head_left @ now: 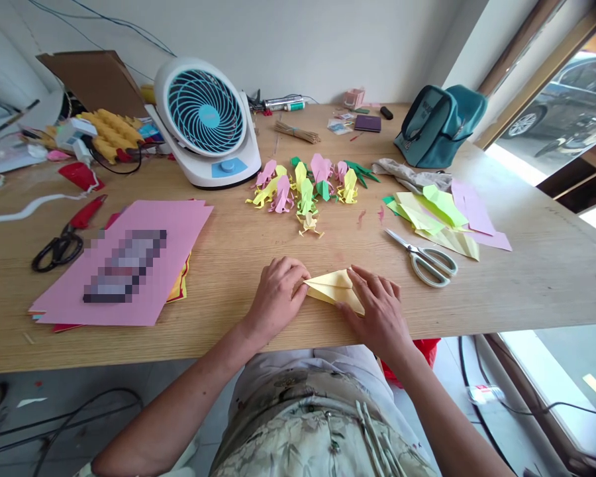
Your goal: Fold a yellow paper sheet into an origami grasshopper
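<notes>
While your left hand [277, 293] pinches its tip, the yellow paper [332, 281] runs rightward under your spread right hand [381, 306].

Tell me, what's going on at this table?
A person has both hands on a folded piece of pale yellow paper: the left hand pinches its pointed end, and the right hand lies over the wider end. Beyond them, colourful folded paper figures sit in a cluster on the wooden table. White-handled scissors lie to the right, unheld.
</notes>
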### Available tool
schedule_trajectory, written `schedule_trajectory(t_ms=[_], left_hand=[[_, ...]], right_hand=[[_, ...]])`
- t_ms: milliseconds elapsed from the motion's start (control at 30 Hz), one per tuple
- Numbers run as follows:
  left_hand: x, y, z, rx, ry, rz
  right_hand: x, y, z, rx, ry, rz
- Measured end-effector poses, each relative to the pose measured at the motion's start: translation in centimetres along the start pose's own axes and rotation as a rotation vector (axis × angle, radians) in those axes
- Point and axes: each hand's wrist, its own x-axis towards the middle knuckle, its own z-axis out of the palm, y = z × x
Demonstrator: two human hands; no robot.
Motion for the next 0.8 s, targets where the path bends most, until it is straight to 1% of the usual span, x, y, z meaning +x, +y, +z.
schedule_trajectory(t_ms=[67, 133, 267, 333, 400, 500, 567, 600, 667, 733, 800], left_hand=[[0.4, 0.5, 0.2, -0.108, 0.000, 0.031], [0.7, 0.9, 0.5, -0.229, -0.017, 0.035], [1.0, 1.6, 1.7, -0.393, -0.110, -0.065], [1.0, 1.9, 2.3, -0.420, -0.161, -0.108], [1.2, 2.0, 2.6, -0.427, -0.182, -0.134], [1.4, 1.9, 2.7, -0.409, -0.160, -0.180], [1.5, 1.4, 2.6, -0.399, -0.149, -0.208], [1.6, 1.1, 2.4, -0.394, -0.151, -0.216], [1.7, 0.4, 2.1, -0.364, -0.144, -0.225], [2.0, -0.4, 1.6, -0.306, -0.146, -0.216], [2.4, -1.1, 1.0, -0.254, -0.194, -0.201]], right_hand=[[0.1, -0.4, -0.2, 0.029, 0.030, -0.009], [0.1, -0.7, 0.0, 0.055, 0.049, -0.012], [0.1, -0.8, 0.5, 0.128, 0.067, -0.011], [0.0, -0.8, 0.6, 0.209, 0.055, -0.032], [-0.1, -0.9, 0.3, 0.306, 0.035, -0.049], [-0.5, -0.7, -0.4, 0.413, 0.025, -0.028], [-0.8, -0.5, -0.9, 0.402, 0.032, 0.008], [-1.0, -0.4, -1.1, 0.381, 0.020, 0.018], [-1.1, -0.4, -1.6, 0.370, -0.044, 0.001], [-1.1, -0.6, -2.0, 0.434, -0.147, -0.061], [-0.8, -0.9, -2.4, 0.547, -0.245, -0.125]])
